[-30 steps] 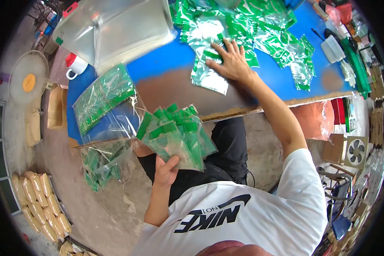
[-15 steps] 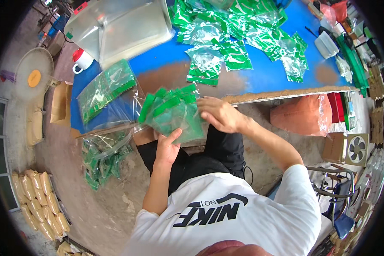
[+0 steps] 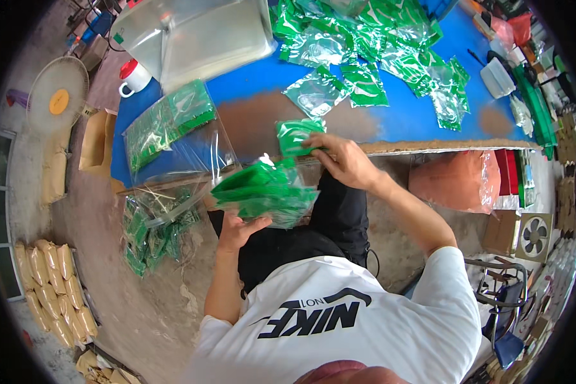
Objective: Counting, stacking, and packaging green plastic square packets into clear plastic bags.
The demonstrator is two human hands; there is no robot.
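Observation:
Low over my lap, my left hand (image 3: 243, 232) is closed around the lower edge of a fanned stack of clear-and-green plastic bags (image 3: 265, 192). Farther right, at the table's front edge, my right hand (image 3: 347, 165) pinches a single green plastic bag (image 3: 293, 136) at its right side. That bag lies over the worn brown patch of the blue table (image 3: 249, 121), just beyond the stack. Several loose clear-and-green bags (image 3: 365, 38) are heaped at the far side of the table.
Left on the table rests a large clear bag of green packets (image 3: 169, 125), near a white mug with a red lid (image 3: 134, 78) and a big translucent plastic piece (image 3: 217, 45). Filled green bags (image 3: 153, 237) hang below the edge. An orange sack (image 3: 454, 180) stands under the table.
My right hand has left the stack and now grips a separate green bag at the table edge. My left hand has lowered slightly, tilting the stack flatter.

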